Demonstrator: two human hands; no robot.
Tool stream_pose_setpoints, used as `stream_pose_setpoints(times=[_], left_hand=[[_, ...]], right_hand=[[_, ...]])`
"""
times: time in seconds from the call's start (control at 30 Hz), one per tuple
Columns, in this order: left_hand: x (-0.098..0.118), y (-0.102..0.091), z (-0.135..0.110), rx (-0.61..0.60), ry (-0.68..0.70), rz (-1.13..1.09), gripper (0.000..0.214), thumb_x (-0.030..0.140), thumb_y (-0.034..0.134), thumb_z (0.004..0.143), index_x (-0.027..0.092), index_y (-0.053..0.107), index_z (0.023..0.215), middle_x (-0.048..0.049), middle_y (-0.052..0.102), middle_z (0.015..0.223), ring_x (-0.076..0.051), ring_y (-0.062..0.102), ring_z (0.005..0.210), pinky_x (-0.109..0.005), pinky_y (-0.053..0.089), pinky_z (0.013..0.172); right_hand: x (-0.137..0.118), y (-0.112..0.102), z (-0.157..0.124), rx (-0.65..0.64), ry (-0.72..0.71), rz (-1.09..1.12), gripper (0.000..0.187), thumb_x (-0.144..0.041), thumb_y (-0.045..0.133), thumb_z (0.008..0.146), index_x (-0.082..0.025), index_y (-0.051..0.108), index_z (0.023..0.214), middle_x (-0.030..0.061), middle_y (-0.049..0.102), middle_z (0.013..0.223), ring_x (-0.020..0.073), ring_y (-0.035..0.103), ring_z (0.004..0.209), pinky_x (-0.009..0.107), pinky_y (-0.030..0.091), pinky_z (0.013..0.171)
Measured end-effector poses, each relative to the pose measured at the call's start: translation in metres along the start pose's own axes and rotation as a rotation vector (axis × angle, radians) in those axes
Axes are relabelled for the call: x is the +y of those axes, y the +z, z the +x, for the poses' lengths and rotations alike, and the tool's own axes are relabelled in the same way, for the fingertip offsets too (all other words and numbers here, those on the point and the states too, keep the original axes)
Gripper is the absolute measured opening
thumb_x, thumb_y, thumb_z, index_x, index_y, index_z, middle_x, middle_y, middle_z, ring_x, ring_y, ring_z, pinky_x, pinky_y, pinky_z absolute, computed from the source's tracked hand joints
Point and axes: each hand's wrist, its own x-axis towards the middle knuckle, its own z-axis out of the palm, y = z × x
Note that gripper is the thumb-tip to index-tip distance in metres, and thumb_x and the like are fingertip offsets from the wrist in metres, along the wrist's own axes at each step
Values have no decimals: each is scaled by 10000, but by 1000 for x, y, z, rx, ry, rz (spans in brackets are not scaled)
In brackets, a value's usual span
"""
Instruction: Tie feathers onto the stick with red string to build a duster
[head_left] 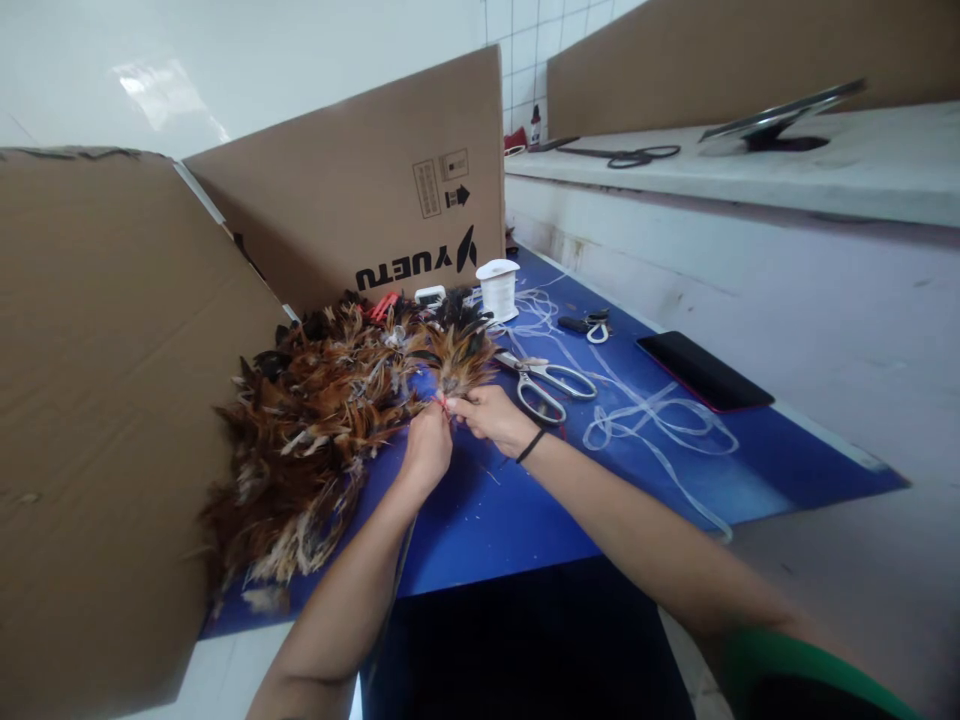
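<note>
My left hand (429,445) is closed in a fist, with a short bit of red string (442,403) showing at its fingertips. Touching close by is my right hand (499,415), its thumb and fingers pinched at the base of a brown and black feather bunch (457,355). The bunch fans out away from me above both hands. What lies inside the fingers is mostly hidden. To the left spreads a large heap of brown feathers (315,400). Silver scissors (544,380) lie just beyond my right hand.
On the blue table (510,520) are a white spool (498,290), loose clear ribbon (652,420), a black clip tool (587,326) and a dark tablet (703,370). Cardboard (360,190) stands behind and at the left. A white ledge (750,170) at right holds dark scissors (634,156).
</note>
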Motion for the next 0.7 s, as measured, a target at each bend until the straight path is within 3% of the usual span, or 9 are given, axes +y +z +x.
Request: stream_pose_setpoints(times=[0.23,0.5,0.7], left_hand=[[7,5,-7,-38,29,139,313,118,266,890,74,564,976,-181,645,894,-232,621,814,-308,424,697],[15,-1,-8,26,93,69,340,198,261,901,128,578,797,-119,646,802,-195,595,758,-293,405,708],[11,-1,-4,74,-51,-22,458,334,249,925,156,561,640,-70,623,648,-149,563,610,-263,365,631]], right_hand=[[2,-2,-4,-42,23,210,351,-274,686,734,-156,416,543,-86,371,410,9,278,345,163,192,341],[10,-7,1,-60,5,293,380,-329,725,677,-158,414,541,-87,381,411,18,318,367,161,222,365],[13,-6,3,-103,0,323,348,-301,691,723,-160,416,562,-78,391,423,18,309,357,166,190,359]])
